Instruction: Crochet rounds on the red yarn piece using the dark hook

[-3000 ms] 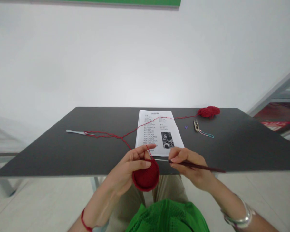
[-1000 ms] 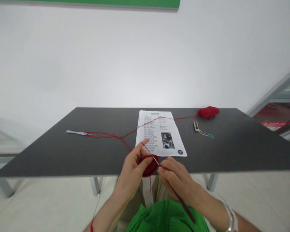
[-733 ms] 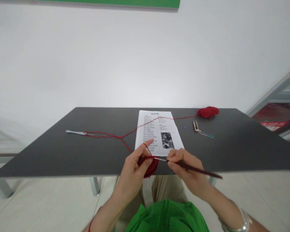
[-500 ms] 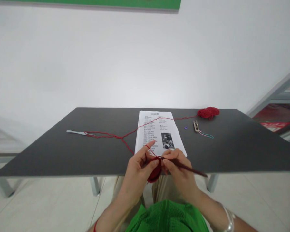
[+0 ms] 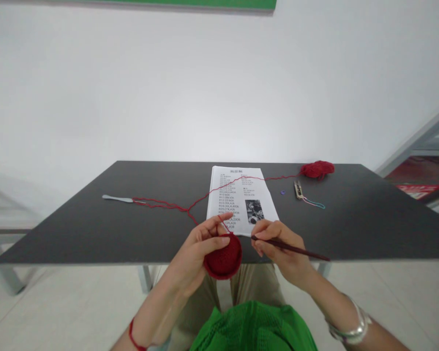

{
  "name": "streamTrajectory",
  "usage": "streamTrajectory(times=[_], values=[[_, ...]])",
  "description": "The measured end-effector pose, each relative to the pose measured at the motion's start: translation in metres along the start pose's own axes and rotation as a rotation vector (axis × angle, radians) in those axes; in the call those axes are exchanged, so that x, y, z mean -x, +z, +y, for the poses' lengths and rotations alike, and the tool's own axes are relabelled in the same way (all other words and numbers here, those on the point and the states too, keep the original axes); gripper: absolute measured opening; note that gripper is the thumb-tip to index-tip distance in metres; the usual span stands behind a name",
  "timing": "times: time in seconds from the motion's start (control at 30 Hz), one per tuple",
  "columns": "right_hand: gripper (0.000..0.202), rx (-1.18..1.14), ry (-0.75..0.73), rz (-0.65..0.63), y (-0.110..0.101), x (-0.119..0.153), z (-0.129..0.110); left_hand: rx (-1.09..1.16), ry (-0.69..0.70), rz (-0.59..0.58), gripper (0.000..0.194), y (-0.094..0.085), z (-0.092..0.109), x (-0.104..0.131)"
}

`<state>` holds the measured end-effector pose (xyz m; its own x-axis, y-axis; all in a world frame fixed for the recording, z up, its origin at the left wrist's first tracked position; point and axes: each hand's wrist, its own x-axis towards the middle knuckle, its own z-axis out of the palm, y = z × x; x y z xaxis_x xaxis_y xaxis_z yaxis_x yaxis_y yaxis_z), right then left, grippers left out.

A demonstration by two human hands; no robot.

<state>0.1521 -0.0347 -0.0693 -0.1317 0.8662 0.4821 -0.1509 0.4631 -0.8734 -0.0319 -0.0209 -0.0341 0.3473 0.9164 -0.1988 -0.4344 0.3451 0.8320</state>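
Between its thumb and fingers my left hand [image 5: 201,248] pinches a round red crochet piece [image 5: 225,261], its curved inside facing me. Red yarn loops over the raised index finger and runs down to the piece's top edge. My right hand [image 5: 285,251] grips a dark brown crochet hook [image 5: 296,248] like a pencil, its thin end pointing down to the right. The fingers hide the hook's other tip. A gap separates this hand from the crochet piece. Both hands are at the table's front edge, just below a printed pattern sheet [image 5: 270,214].
A red yarn ball [image 5: 317,169] lies at the back right of the dark table [image 5: 161,234], its strand crossing the sheet. Thread snips [image 5: 298,190] with a cord loop and a small purple ring [image 5: 283,192] lie nearby. A pale-handled hook [image 5: 117,198] sits at left by the yarn.
My hands have moved apart. The hook has come away from the crochet piece to the right, and the left hand has turned the piece so its round face shows.
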Motion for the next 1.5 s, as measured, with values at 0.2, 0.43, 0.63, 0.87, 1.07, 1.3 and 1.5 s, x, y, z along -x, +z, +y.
streamTrajectory(times=[0.2,0.43,0.63,0.87,1.07,1.3,1.5], values=[[0.009,0.016,0.070,-0.087,-0.018,-0.011,-0.022,-0.097,-0.079,-0.112,0.041,-0.003,0.010,0.000],[0.014,-0.298,0.248,-0.187,-0.023,-0.023,-0.021,-0.141,-0.194,-0.215,0.039,-0.006,0.016,-0.003],[0.016,-0.533,0.337,0.050,0.005,-0.009,-0.006,-0.166,0.083,-0.020,0.039,0.007,-0.003,-0.001],[0.010,-0.305,0.112,0.031,-0.002,0.001,0.002,-0.219,0.120,0.046,0.039,0.011,-0.008,0.005],[0.011,-0.111,0.053,-0.028,-0.006,-0.003,-0.010,-0.253,0.141,0.068,0.039,0.012,-0.005,0.008],[0.020,0.423,-0.276,0.017,0.008,0.007,-0.021,-0.302,0.190,0.122,0.040,0.015,-0.010,0.005],[0.016,0.747,-0.579,-0.112,0.010,0.006,-0.003,-0.321,0.179,0.157,0.044,0.016,-0.020,0.003]])
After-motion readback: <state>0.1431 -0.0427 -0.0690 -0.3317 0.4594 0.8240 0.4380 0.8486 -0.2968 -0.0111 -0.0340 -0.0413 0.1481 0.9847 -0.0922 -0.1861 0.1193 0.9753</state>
